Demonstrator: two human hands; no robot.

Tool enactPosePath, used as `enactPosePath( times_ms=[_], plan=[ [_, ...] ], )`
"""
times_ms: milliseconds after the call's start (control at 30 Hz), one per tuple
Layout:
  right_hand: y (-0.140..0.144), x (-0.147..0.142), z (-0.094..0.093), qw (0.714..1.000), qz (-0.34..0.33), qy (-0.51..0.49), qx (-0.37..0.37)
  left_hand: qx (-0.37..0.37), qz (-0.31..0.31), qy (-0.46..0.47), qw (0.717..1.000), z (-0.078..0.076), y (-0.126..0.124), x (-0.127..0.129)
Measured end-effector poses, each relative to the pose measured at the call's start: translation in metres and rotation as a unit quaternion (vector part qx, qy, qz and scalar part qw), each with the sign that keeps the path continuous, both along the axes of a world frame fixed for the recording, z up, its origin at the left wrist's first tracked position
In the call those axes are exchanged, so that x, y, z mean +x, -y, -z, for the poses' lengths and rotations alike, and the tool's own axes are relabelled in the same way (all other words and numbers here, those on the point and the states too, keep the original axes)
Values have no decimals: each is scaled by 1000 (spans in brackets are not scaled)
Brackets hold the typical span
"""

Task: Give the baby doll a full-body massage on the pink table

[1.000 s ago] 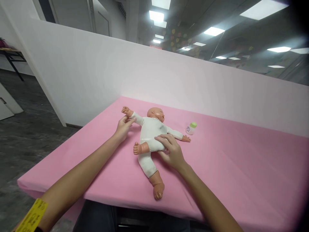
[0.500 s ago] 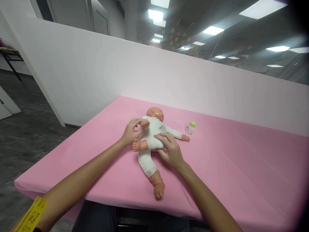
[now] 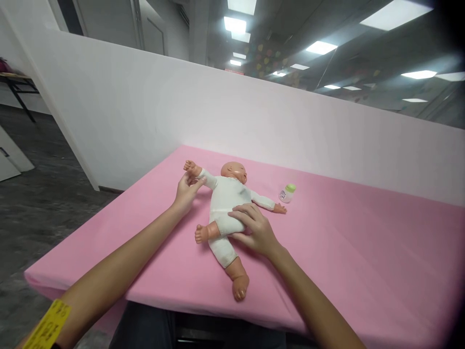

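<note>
A baby doll (image 3: 229, 195) with a white cloth body lies on its back on a pink-covered table (image 3: 345, 261), its head turned to the right. My left hand (image 3: 187, 193) has its fingers closed round the doll's arm on the left, near the wrist, and holds it out from the body. Over the doll's hip and upper thigh, my right hand (image 3: 256, 228) is closed, fingers on top and thumb below. One leg is bent across to the left; the other stretches toward the near edge.
A small clear bottle with a green cap (image 3: 287, 193) stands beyond the doll's outstretched hand. A white partition (image 3: 232, 116) rises behind the table. The dark floor (image 3: 36, 208) lies past the table's left edge.
My left hand has moved left and slightly up, swinging the doll's arm outward from its chest. My right hand and the bent leg have shifted slightly down and to the left.
</note>
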State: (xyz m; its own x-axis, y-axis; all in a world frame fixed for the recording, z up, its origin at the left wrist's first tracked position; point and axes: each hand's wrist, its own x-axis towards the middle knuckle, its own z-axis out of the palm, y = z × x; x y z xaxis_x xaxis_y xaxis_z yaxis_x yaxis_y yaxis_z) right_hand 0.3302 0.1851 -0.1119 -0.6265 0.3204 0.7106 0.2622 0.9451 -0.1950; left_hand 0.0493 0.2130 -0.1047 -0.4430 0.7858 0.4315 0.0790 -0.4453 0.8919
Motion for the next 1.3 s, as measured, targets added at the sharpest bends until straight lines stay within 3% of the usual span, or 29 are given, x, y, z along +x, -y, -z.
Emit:
enactPosePath(
  times_ms=[100,200,333,433,533,733,867,967,1100,1200,1300],
  plan=[
    [1,-7,4,998,39,-50,-10,38,9,-133,990,-3,9,12],
    [1,-10,5,993,70,-95,-18,85,51,-282,954,-6,20,21],
    [0,-10,3,987,97,-126,-30,131,100,-359,919,-8,30,27],
    [0,-9,2,987,98,-125,-31,129,94,-355,921,-6,29,26],
    [-1,-9,3,990,83,-110,-26,98,65,-311,943,-2,21,21],
    [-2,1,1,1000,-4,-24,-5,17,14,-129,991,1,2,1],
    [-1,6,-1,999,-40,17,-3,-21,-10,-8,1000,3,-4,-12],
    [-1,6,-1,999,-40,17,-2,-61,-9,34,998,5,-5,-16],
    [0,3,0,1000,-5,-5,-9,-31,40,3,999,4,-1,-6],
    [1,0,2,998,27,-42,-30,2,79,-111,991,2,8,7],
    [2,-3,2,995,54,-78,-41,29,101,-246,964,1,17,19]
  ],
)
